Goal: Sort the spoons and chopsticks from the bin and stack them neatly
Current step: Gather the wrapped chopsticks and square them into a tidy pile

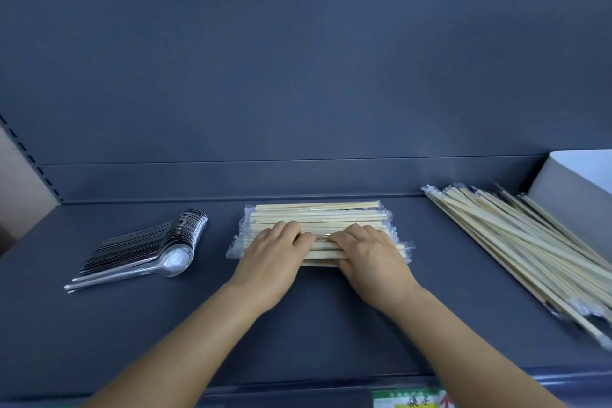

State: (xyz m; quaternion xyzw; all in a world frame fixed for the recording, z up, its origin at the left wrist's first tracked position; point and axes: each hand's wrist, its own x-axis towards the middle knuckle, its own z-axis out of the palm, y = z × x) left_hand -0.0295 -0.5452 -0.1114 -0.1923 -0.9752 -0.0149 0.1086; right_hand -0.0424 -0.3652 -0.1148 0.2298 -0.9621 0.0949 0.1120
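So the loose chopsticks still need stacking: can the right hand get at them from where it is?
Probably yes: the right hand lies beside the loose chopsticks, with only bare shelf between.

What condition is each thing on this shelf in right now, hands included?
Middle chopstick stack: wrapped, lying level and squared up.
Right chopstick pile: wrapped, loose and fanned out.
Spoons: nested in a neat row.
Left hand: resting flat on the middle stack.
Right hand: resting flat on the middle stack.
White box: partly out of view.
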